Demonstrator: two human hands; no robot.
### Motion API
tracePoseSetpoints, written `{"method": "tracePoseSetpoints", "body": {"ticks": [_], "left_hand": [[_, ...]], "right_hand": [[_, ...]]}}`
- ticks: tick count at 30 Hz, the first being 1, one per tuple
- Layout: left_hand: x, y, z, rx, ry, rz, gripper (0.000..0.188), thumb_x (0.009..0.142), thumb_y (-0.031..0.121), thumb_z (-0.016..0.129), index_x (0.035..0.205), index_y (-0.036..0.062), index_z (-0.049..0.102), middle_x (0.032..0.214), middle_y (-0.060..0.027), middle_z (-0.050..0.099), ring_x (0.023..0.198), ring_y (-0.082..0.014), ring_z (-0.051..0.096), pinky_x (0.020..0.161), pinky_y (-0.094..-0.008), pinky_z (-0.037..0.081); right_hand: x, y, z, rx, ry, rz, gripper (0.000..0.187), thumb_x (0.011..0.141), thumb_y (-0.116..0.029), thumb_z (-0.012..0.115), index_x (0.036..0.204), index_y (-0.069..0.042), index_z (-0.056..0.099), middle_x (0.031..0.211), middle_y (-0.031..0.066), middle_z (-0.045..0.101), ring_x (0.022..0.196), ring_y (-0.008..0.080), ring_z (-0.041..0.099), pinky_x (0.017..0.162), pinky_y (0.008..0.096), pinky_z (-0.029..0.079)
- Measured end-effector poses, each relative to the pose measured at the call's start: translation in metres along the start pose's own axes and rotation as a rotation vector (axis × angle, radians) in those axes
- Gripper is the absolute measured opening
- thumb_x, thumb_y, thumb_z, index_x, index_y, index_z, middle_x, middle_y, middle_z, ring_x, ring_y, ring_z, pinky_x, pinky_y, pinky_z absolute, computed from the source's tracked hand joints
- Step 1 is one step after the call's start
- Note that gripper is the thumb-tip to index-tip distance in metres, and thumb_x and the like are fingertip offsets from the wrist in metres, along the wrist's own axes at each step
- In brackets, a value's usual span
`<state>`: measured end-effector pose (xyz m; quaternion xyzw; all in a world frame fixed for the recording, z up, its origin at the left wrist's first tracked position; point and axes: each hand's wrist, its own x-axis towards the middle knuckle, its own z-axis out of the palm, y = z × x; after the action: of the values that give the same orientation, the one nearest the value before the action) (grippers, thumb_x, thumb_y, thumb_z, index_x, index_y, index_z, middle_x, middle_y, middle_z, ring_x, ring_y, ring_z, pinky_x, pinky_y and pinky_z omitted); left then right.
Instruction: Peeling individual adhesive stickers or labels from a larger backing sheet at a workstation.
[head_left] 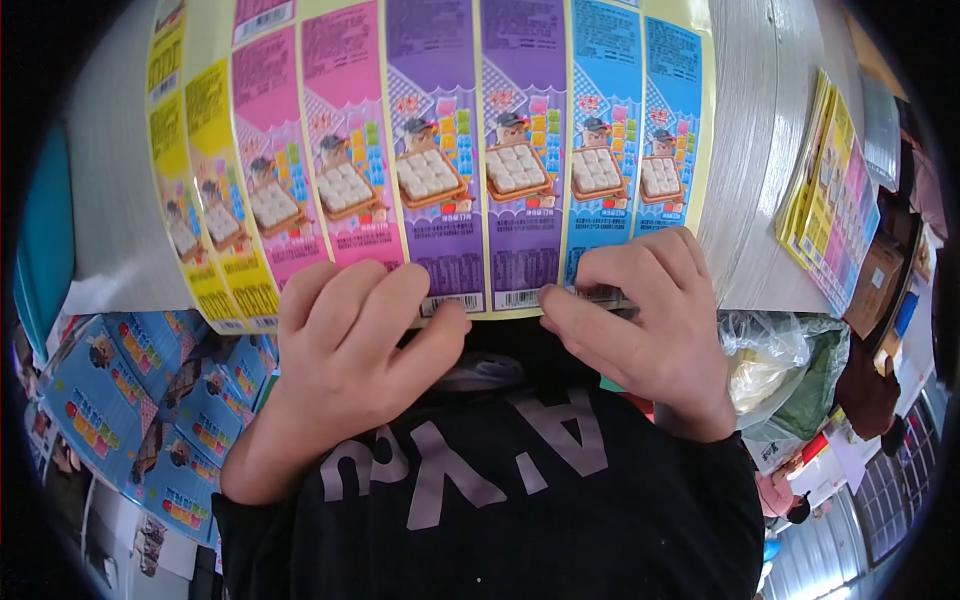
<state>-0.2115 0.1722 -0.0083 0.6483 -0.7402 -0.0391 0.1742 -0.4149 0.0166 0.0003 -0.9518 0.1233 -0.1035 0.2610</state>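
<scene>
A wide sheet of printed labels (477,230) lies across the table in front of me, with yellow, pink, purple and blue strips side by side. Each strip shows a tray of white square sweets. My left hand (350,340) is at the sheet's near edge, over the bottom of the pink and purple strips, its fingers bent and closed on the edge. My right hand (655,325) is curled the same way at the near edge below the blue strips, its thumb by the purple one. The undersides of the fingers are hidden.
A stack of similar label sheets (830,200) rests on the table's right side. Blue printed cartons (150,420) stand below the table at left. At right are a clear plastic bag (765,365), a brown box (873,278) and, further off, a person in pink (775,495).
</scene>
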Motion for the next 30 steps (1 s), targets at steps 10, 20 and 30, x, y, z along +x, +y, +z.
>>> {"method": "tracePoseSetpoints", "body": {"ticks": [10,20,30], "left_hand": [[0.022,0.002,-0.006,-0.027,-0.117,-0.199,0.02,0.067,0.021,0.071,0.076,0.0108,0.057,0.093,-0.0053,0.051,0.092,-0.0272,0.05,0.078,-0.041,0.038],[0.03,-0.003,-0.013,-0.075,-0.151,-0.185,0.016,0.071,0.019,0.069,0.079,0.0115,0.057,0.087,-0.005,0.047,0.089,-0.0274,0.047,0.077,-0.0408,0.037],[0.031,0.008,-0.004,0.0,-0.05,-0.165,0.028,0.07,0.025,0.076,0.08,0.0074,0.057,0.091,-0.0078,0.051,0.086,-0.0305,0.048,0.075,-0.0413,0.039]], "right_hand": [[0.003,0.001,0.007,0.089,0.092,0.079,0.023,0.066,-0.01,0.078,0.087,-0.011,0.069,0.085,0.0022,0.058,0.072,0.0229,0.053,0.065,0.0345,0.042],[0.006,0.005,0.012,0.09,0.114,0.035,0.025,0.067,-0.011,0.078,0.091,-0.011,0.07,0.082,0.0018,0.059,0.072,0.0223,0.055,0.064,0.0341,0.043],[0.01,-0.003,0.016,0.035,0.184,0.084,0.036,0.068,-0.009,0.078,0.102,-0.009,0.067,0.092,0.007,0.06,0.084,0.0283,0.061,0.072,0.039,0.048]]}}
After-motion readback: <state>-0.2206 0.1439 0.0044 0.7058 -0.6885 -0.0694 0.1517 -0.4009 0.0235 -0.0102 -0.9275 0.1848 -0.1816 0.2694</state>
